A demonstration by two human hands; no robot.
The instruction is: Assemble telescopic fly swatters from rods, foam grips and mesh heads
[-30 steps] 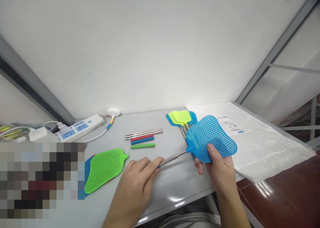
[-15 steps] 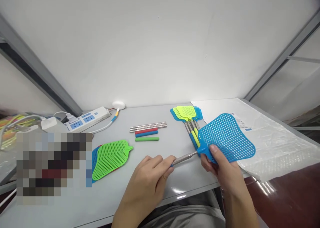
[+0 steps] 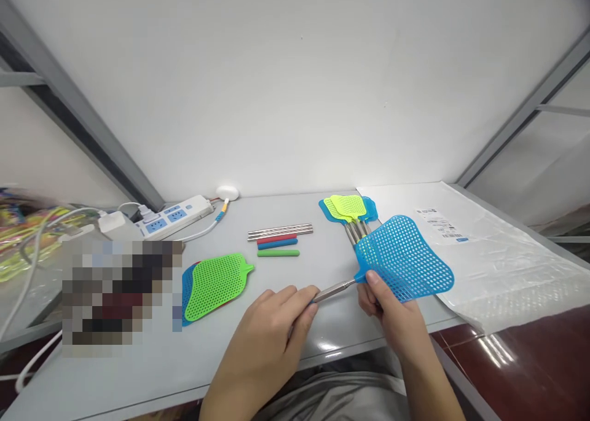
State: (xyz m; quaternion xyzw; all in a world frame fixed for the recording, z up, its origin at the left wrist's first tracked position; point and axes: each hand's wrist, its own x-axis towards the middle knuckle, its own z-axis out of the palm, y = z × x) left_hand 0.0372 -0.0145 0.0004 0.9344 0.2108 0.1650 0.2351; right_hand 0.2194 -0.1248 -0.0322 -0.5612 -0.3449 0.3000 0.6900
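Note:
Both of my hands are on one blue fly swatter with a metal shaft, held above the table's front part. My left hand is wrapped round its handle end, which is mostly hidden. With thumb and fingers, my right hand pinches the mesh head near its neck. Behind that head lie several assembled fly swatters, yellow-green and blue, in a pile. Metal rods lie side by side mid-table, with red, blue and green handle grips in front. Loose swatter heads are stacked at left, green on top.
A white power strip with plugs and cables stands at the back left, near a round white device. A blurred-out patch covers the left table area. White plastic packaging spreads over the right side, overhanging the edge.
My right hand and the swatter head have moved a little left, and slightly less shaft shows between my hands. The view has shifted slightly; the things on the table lie as before.

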